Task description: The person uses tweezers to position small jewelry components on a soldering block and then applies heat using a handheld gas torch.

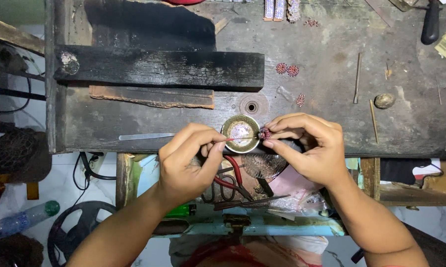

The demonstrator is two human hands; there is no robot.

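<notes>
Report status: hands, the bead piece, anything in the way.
Left hand pinches thin tool, tip at bead piece. Right hand holds piece over small round dish. Nothing between them.

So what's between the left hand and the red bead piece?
Head view: a thin tool from the left hand crosses the round dish to the bead piece.

A: Views?
B: One, head-worn, looking straight down, close over the scarred dark wooden workbench (331, 64).
A: Framing?
B: Far edge at 12 o'clock, forearms entering from 6. Pale tiled floor (59, 188) shows at 8 o'clock. No second view, so no overlap.
</notes>
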